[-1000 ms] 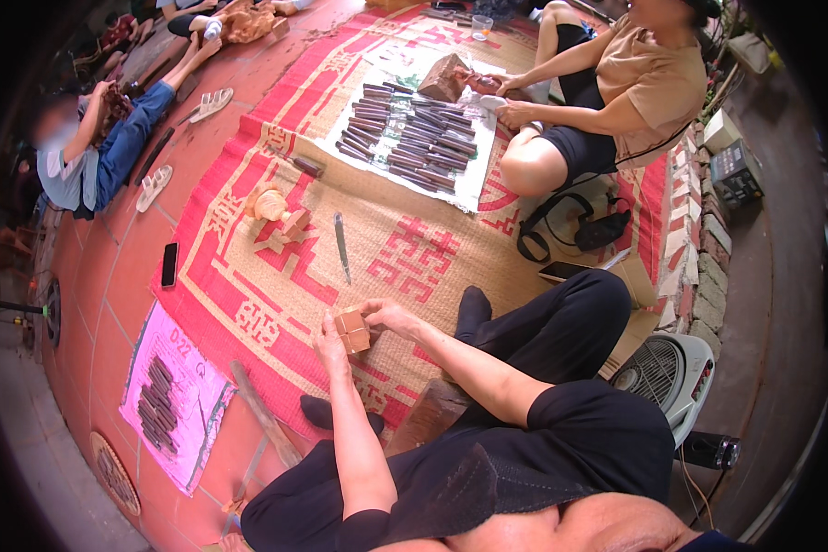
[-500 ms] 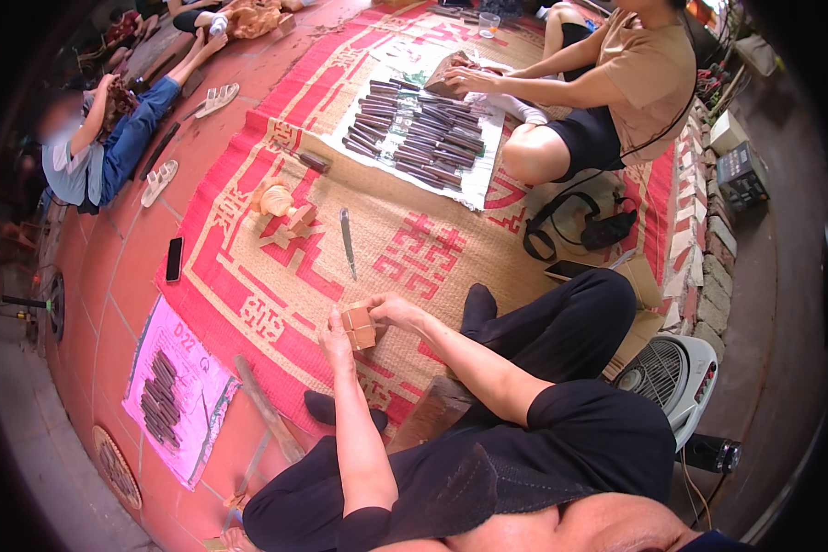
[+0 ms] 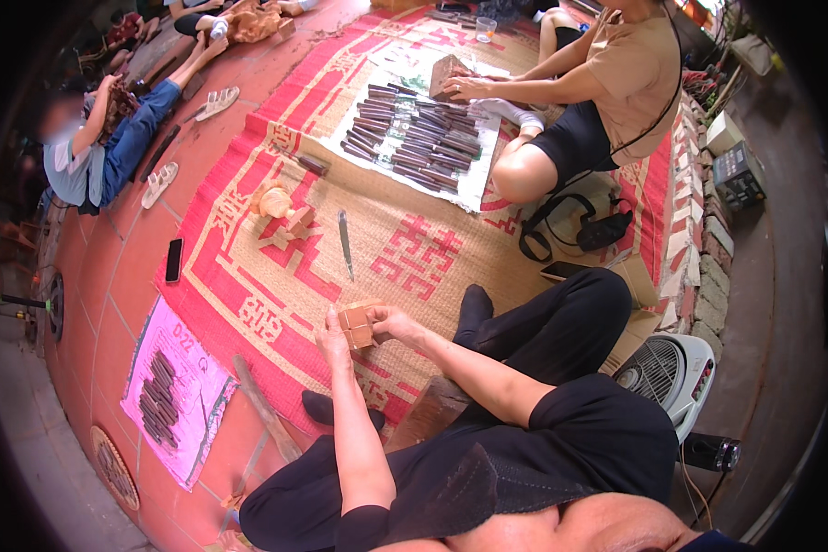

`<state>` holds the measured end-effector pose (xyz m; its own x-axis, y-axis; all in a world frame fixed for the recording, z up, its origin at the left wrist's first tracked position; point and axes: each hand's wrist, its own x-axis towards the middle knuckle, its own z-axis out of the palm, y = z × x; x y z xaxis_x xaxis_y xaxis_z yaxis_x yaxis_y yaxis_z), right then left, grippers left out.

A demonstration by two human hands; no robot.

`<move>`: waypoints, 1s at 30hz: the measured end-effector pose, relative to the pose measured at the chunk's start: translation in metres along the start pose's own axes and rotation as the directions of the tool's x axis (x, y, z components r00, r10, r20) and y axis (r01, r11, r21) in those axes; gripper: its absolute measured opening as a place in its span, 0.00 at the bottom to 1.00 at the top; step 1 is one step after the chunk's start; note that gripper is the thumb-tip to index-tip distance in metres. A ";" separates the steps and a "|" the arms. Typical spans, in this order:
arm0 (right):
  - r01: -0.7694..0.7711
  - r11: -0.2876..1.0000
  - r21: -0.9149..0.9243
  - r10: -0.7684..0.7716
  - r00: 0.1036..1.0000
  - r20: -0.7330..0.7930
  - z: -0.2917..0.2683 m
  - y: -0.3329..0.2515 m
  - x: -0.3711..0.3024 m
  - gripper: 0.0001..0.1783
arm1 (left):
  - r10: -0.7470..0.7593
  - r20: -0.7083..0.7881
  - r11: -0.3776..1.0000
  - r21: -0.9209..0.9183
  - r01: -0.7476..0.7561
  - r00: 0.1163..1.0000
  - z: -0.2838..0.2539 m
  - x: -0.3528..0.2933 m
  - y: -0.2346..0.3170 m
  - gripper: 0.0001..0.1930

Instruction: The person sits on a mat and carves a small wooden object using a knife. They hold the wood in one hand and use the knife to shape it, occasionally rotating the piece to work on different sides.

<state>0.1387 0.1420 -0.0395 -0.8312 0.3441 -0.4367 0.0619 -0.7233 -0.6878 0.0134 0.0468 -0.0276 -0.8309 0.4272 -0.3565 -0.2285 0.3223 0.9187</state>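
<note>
Low over the woven mat, my left hand (image 3: 334, 343) holds a small reddish-brown block (image 3: 355, 328) by its left side. Pale thin lines cross the block's faces; whether they are bands or seams I cannot tell. My right hand (image 3: 395, 326) grips the block's right edge, its fingers closed. Beyond my hands lies a slim grey knife (image 3: 345, 245) on the mat. Farther left sit a pale yellow rounded lump (image 3: 274, 201) and a brown block (image 3: 299, 221), with a dark-handled tool (image 3: 313, 165) behind them.
Across the red-and-tan mat (image 3: 359, 198), a person (image 3: 635, 78) handles a wooden block (image 3: 447, 77) beside rows of dark sticks (image 3: 414, 138) on a white sheet. A pink sheet (image 3: 189, 368) with dark sticks, a phone (image 3: 174, 261) and a wooden bar (image 3: 267, 409) lie left. A fan (image 3: 667, 377) stands right.
My right hand has shifted slightly on the block, with its fingers drawn closer against the edge. The person opposite has raised their wooden block and leaned a little.
</note>
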 end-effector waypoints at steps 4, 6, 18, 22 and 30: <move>0.075 0.994 -0.081 -0.082 0.993 -0.081 0.003 0.004 0.001 0.07 | 0.032 -0.015 0.999 0.014 -0.031 0.999 0.000 -0.001 0.001 0.26; 0.128 0.989 -0.080 -0.141 0.974 -0.180 0.005 0.002 0.007 0.08 | 0.012 -0.027 1.000 -0.002 -0.012 1.000 0.004 -0.007 0.009 0.25; 0.039 0.995 -0.095 -0.045 0.997 -0.060 -0.005 0.010 -0.005 0.12 | -0.011 0.005 0.998 -0.057 0.011 1.000 0.003 -0.003 0.005 0.23; 0.135 0.990 0.038 -0.126 0.975 -0.184 0.010 -0.001 -0.005 0.09 | 0.018 0.003 0.997 -0.073 -0.018 1.000 0.001 -0.003 0.004 0.23; 0.079 0.997 -0.016 -0.080 0.989 -0.123 0.015 0.018 -0.017 0.07 | -0.030 0.000 0.995 -0.090 0.030 1.000 0.002 -0.002 0.003 0.23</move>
<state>0.1456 0.1144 -0.0360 -0.7593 0.4718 -0.4481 0.0051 -0.6844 -0.7291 0.0154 0.0489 -0.0247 -0.8236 0.4170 -0.3843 -0.2985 0.2574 0.9190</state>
